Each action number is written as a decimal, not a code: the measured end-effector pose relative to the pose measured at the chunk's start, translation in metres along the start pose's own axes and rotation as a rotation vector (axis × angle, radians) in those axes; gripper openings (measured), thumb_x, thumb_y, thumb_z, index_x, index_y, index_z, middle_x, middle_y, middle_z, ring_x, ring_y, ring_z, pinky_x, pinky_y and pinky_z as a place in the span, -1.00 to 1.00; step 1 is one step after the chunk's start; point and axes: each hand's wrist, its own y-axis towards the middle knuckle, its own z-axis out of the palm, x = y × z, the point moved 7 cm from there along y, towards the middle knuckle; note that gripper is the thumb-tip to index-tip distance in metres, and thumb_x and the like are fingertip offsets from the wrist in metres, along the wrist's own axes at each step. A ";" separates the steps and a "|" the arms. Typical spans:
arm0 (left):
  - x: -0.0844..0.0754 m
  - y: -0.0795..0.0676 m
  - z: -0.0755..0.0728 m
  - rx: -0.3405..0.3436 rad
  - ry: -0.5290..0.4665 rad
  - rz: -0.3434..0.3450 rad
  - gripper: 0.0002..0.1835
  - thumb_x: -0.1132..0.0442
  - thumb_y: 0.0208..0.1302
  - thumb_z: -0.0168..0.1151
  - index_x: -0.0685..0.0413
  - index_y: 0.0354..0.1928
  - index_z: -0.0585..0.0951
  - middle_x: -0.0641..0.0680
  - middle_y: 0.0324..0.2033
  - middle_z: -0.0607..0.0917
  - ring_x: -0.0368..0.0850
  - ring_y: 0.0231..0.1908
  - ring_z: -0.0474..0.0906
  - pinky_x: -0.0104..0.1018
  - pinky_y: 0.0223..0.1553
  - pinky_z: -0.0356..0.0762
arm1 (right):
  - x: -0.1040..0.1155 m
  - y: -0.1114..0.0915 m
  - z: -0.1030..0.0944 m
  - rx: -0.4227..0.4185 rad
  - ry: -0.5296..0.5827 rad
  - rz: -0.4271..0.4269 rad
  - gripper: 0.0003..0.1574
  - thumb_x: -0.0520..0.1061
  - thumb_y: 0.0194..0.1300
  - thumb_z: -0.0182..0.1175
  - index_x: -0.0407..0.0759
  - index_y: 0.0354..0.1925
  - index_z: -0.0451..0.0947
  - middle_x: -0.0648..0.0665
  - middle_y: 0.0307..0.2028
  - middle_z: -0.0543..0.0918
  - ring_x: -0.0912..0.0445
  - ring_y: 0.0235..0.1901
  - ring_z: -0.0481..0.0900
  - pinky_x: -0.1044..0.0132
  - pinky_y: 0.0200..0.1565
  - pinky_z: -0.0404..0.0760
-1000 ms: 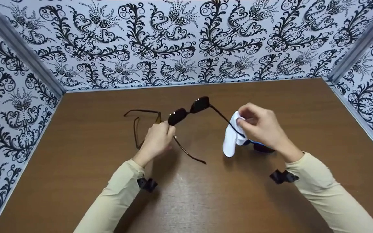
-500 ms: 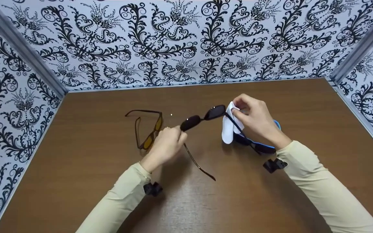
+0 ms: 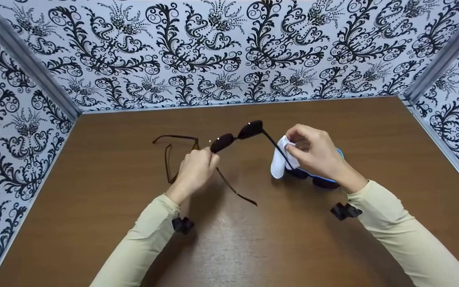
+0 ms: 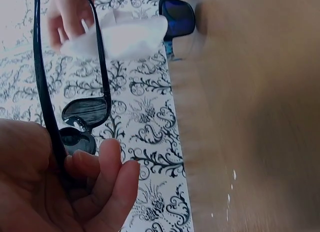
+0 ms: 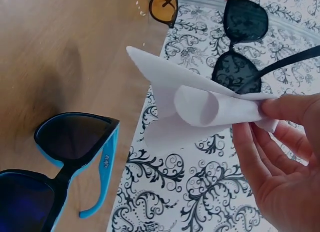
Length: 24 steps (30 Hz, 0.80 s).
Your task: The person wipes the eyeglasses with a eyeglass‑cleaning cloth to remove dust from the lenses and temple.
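Observation:
My left hand grips a pair of black sunglasses by one end of the frame, with the temples unfolded and the lenses raised above the table. Between the thumb and fingers of my right hand is a folded white cloth, its loose end hanging down. The far temple of the sunglasses crosses the cloth in the head view. In the right wrist view, the cloth overlaps the edge of one dark lens. Black-and-blue sunglasses lie beneath my right hand, partly covered by it.
Amber-lensed glasses lie unfolded on the brown table, largely behind my left hand in the head view. Patterned black-and-white panels border the table at the back and both sides.
The black sunglasses swung right and lower, then back left and up with my left hand. My right hand, still holding the cloth, rose and then dropped slightly, ending a little left of where it was.

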 end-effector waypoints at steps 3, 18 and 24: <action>0.007 0.003 -0.003 -0.009 0.011 -0.037 -0.68 0.27 0.33 -0.08 0.02 -0.63 0.26 -0.06 -0.70 0.22 -0.10 -0.65 0.20 -0.22 -0.62 0.23 | 0.005 -0.006 0.001 0.030 0.015 -0.010 -0.85 -0.47 0.12 0.26 -0.38 -0.30 0.53 -0.14 -0.32 0.63 0.09 -0.38 0.63 0.41 -0.29 0.62; 0.029 0.008 -0.010 -0.084 0.065 -0.092 -0.66 0.27 0.32 -0.09 0.00 -0.65 0.22 -0.07 -0.74 0.17 -0.12 -0.70 0.12 -0.27 -0.71 0.10 | 0.037 -0.027 -0.005 0.079 0.055 -0.061 -0.78 -0.47 0.12 0.29 -0.29 -0.25 0.56 -0.06 -0.29 0.62 0.11 -0.36 0.63 0.34 -0.29 0.64; 0.033 0.009 -0.010 -0.092 0.075 -0.102 -0.67 0.26 0.33 -0.08 0.01 -0.63 0.25 -0.05 -0.73 0.21 -0.05 -0.67 0.24 -0.23 -0.67 0.18 | 0.047 -0.030 0.000 0.086 0.067 -0.098 -0.77 -0.46 0.10 0.31 -0.32 -0.25 0.56 -0.05 -0.30 0.60 0.12 -0.37 0.63 0.34 -0.32 0.64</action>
